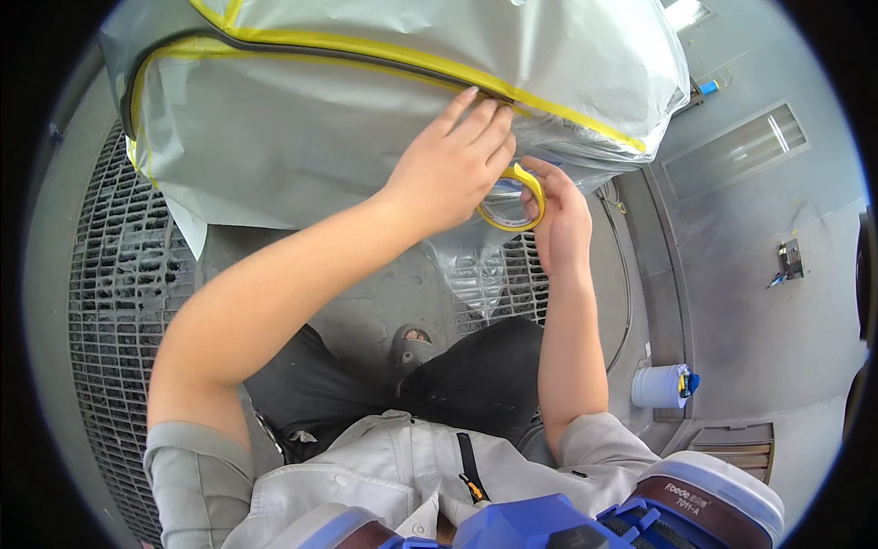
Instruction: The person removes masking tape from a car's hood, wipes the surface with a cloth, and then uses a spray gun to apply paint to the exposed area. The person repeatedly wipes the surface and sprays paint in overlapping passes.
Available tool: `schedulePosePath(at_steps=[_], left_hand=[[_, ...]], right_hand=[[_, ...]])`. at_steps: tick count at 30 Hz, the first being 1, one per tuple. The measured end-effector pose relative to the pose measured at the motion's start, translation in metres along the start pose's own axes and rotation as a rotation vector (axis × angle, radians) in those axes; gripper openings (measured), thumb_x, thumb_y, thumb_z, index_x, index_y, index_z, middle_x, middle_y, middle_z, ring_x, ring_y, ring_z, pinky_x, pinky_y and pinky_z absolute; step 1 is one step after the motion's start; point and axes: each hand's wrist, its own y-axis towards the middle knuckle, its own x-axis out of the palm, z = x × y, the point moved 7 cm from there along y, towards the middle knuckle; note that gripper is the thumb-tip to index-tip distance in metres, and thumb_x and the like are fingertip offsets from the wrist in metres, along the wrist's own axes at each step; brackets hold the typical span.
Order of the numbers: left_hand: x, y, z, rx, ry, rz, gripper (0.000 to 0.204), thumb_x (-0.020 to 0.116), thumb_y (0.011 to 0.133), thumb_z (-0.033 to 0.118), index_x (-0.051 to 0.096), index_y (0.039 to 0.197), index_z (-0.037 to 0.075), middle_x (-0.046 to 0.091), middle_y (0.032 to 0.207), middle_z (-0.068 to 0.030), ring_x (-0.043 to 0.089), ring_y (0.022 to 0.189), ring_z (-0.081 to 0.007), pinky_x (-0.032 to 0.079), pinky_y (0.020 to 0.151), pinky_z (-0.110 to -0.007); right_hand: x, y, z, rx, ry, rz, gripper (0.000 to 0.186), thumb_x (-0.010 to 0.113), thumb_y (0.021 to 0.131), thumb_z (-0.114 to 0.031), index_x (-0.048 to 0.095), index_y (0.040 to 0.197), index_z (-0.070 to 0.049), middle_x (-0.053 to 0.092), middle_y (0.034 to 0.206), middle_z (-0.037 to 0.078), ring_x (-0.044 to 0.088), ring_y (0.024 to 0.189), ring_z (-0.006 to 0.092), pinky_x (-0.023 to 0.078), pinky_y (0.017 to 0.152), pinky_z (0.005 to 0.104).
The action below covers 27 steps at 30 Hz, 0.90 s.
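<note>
A large rounded body wrapped in silvery masking sheet [302, 137] fills the top of the head view. A dark curved trim strip [320, 55] runs across it, edged by yellow masking tape [366, 42]. My left hand [448, 165] lies with fingers stretched out, their tips pressing on the sheet's edge just below the trim. Beside it, my right hand [562, 215] grips a roll of yellow masking tape [541, 190] upright, fingers around its rim. Next to the hands, thin clear plastic film [576, 142] hangs in creases below the tape line.
Metal floor grating [101, 302] extends along the left. At right stand a pale blue bucket [657, 386] and a grey wall with a window panel [736, 151]. A hose [628, 302] trails along the floor. Part of a blue respirator [549, 523] crosses the lower edge.
</note>
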Motion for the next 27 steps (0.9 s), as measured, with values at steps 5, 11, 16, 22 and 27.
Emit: schedulePosePath(at_steps=[5, 11, 16, 22, 27], left_hand=[[-0.003, -0.012, -0.019, -0.553, -0.947, -0.11, 0.027, 0.079, 0.092, 0.02, 0.078, 0.11, 0.0, 0.078, 0.111, -0.0111, 0.073, 0.103, -0.0199, 0.058, 0.092, -0.038], [-0.01, -0.024, -0.022, -0.71, -1.211, -0.258, 0.011, 0.079, 0.093, 0.011, 0.075, 0.095, 0.0, 0.076, 0.086, -0.0073, 0.071, 0.076, -0.017, 0.058, 0.071, -0.033], [-0.044, -0.023, -0.015, -0.487, -0.93, 0.09, 0.007, 0.077, 0.092, 0.003, 0.07, 0.092, 0.002, 0.069, 0.089, -0.0086, 0.07, 0.073, -0.0237, 0.057, 0.066, -0.034], [-0.066, -0.009, -0.021, -0.474, -0.805, 0.32, 0.008, 0.077, 0.092, 0.0, 0.07, 0.093, 0.002, 0.069, 0.089, -0.0095, 0.07, 0.074, -0.0247, 0.057, 0.066, -0.034], [-0.063, 0.027, -0.03, -0.208, -0.538, 0.085, 0.007, 0.076, 0.091, 0.005, 0.07, 0.094, 0.003, 0.07, 0.091, -0.0104, 0.07, 0.079, -0.0301, 0.057, 0.07, -0.039]], right_hand=[[0.03, -0.047, -0.019, -0.465, -0.274, -0.037, 0.042, 0.059, 0.104, 0.001, 0.055, 0.146, 0.006, 0.066, 0.102, 0.003, 0.061, 0.088, 0.0075, 0.05, 0.079, 0.0229], [0.034, -0.068, -0.019, -0.517, -0.422, -0.088, 0.036, 0.064, 0.103, 0.0, 0.061, 0.139, 0.005, 0.072, 0.096, 0.004, 0.064, 0.079, 0.0068, 0.051, 0.07, 0.0218], [0.015, -0.055, -0.006, -0.386, -0.459, -0.062, 0.027, 0.071, 0.101, -0.001, 0.068, 0.128, 0.002, 0.07, 0.084, 0.002, 0.06, 0.069, 0.0041, 0.045, 0.062, 0.0216], [-0.012, -0.02, 0.031, -0.119, 0.288, 0.177, 0.02, 0.065, 0.11, -0.021, 0.073, 0.115, -0.004, 0.056, 0.073, -0.006, 0.043, 0.061, 0.0033, 0.032, 0.056, 0.0222], [0.009, -0.007, 0.016, -0.239, -0.135, -0.003, 0.027, 0.067, 0.108, -0.024, 0.069, 0.123, -0.002, 0.061, 0.078, -0.003, 0.051, 0.067, 0.0061, 0.041, 0.062, 0.0242]])
